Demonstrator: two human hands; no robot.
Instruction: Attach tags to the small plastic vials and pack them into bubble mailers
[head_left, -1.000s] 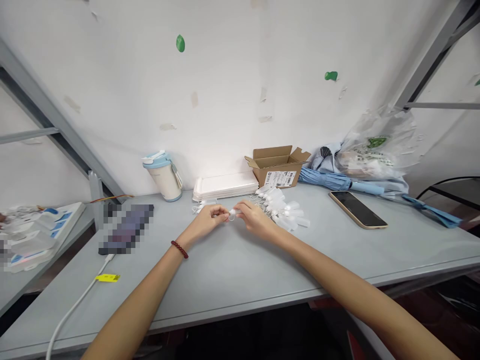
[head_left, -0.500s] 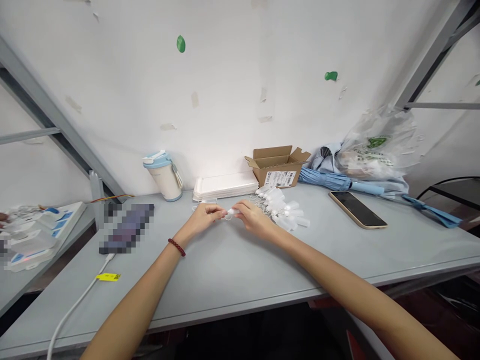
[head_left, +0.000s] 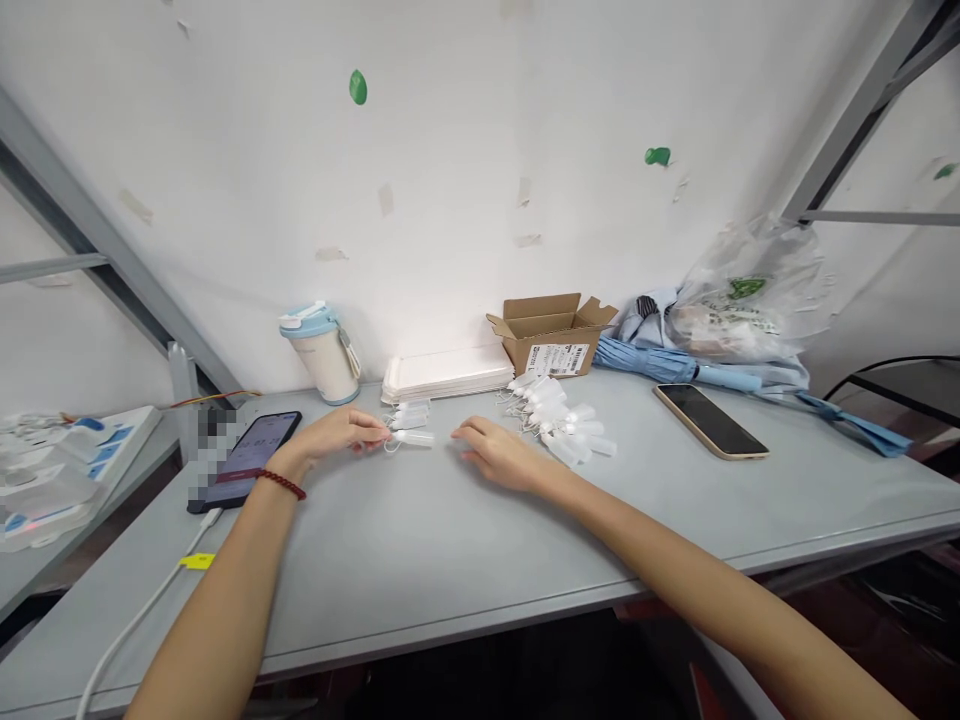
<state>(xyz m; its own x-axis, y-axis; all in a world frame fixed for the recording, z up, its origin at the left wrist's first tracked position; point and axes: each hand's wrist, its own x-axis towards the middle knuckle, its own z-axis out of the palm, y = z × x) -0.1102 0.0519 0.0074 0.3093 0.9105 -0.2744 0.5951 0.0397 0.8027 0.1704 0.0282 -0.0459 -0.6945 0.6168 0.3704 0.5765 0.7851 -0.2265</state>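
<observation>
Now the left hand point(head_left: 351, 433) and white tube point(head_left: 412, 438) well apart from right hand point(head_left: 491, 452)

Both forearms point(head_left: 675, 540) reach forward, the left hand point(head_left: 337, 434) pinching with its fingers point(head_left: 375, 432), the right hand point(head_left: 499, 455) loosely curled.

A grey table point(head_left: 450, 560) runs along the wall. On its left lies a dark phone point(head_left: 259, 452) (partly blurred out), a white cable point(head_left: 142, 610) plugged into its near end. Along the back stand a cream cup point(head_left: 326, 362) with a blue lid, a white stack point(head_left: 448, 374) and an open cardboard box point(head_left: 556, 350). Before the stack lie a few small tubes point(head_left: 412, 413); before the box, a loose pile of tubes point(head_left: 561, 418). Further right are a folded blue umbrella point(head_left: 652, 359) and another phone point(head_left: 711, 422), face up.
</observation>
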